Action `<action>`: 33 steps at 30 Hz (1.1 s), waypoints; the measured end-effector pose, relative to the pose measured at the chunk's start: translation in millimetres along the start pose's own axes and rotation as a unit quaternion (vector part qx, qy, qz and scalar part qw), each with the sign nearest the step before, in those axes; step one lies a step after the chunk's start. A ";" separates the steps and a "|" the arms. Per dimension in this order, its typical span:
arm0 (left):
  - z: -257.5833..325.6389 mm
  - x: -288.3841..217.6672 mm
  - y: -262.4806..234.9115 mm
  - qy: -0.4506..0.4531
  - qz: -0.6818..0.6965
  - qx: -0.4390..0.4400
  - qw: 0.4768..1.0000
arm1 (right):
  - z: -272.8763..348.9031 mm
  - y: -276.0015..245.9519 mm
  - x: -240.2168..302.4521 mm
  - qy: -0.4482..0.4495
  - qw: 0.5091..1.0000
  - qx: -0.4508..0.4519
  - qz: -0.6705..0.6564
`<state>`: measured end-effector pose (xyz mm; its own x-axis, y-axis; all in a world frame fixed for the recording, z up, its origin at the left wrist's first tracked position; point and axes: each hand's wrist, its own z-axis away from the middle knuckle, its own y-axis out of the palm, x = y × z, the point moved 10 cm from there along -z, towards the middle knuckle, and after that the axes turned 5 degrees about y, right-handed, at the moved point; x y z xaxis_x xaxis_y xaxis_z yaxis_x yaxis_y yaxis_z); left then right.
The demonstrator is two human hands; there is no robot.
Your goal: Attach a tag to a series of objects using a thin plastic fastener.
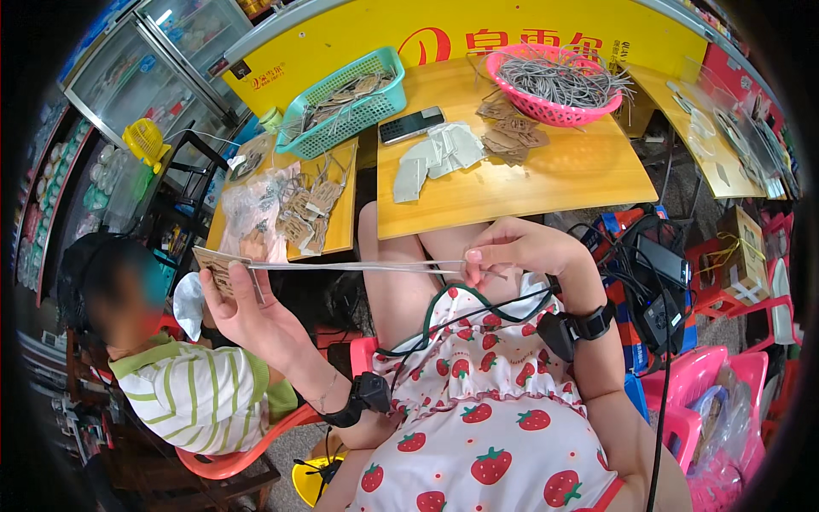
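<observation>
My left hand (260,320), raised at the left, pinches a brown printed cardboard tag (220,270) between thumb and fingers. A thin grey cord (354,266) runs from the tag, doubled and pulled taut, across my lap to my right hand (525,246). The fingertips of that hand are pressed together on the cord's far end. Both hands are in front of the table's near edge. On the wooden table (546,192) lie a spread of pale grey cards (444,152) and a pile of brown tags (512,141).
A pink basket (505,84) of grey cords, a phone (411,125) and a teal basket (388,107) are on the tables. Strung tags (311,205) lie heaped at the left. A seated person (200,388) is close on my left. Black cables (653,286) and pink stools (678,418) stand right.
</observation>
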<state>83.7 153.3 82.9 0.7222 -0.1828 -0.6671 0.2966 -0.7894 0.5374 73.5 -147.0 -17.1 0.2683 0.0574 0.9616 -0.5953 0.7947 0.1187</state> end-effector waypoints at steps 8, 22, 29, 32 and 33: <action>3.7 5.6 12.5 -0.013 -0.002 0.027 1.000 | 16.7 -28.5 2.2 0.069 0.968 -0.124 0.205; 93.9 7.2 109.2 -0.084 -0.065 0.260 0.960 | 35.2 29.9 82.3 -0.310 0.912 -0.260 0.064; 97.5 32.0 113.5 -0.199 -0.050 0.361 0.910 | 62.4 31.8 108.0 -0.365 0.819 -0.331 0.295; 109.1 39.9 118.5 -0.254 -0.055 0.404 0.877 | 62.9 32.0 106.6 -0.348 0.827 -0.324 0.301; 109.6 40.7 118.6 -0.254 -0.055 0.404 0.877 | 62.3 35.5 107.2 -0.351 0.826 -0.315 0.309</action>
<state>79.8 -12.0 63.0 0.2838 -0.1548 -0.9463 -0.3409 -0.9387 0.0513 34.0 -150.2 105.6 -0.5759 0.3808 0.7234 0.1162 0.9141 -0.3886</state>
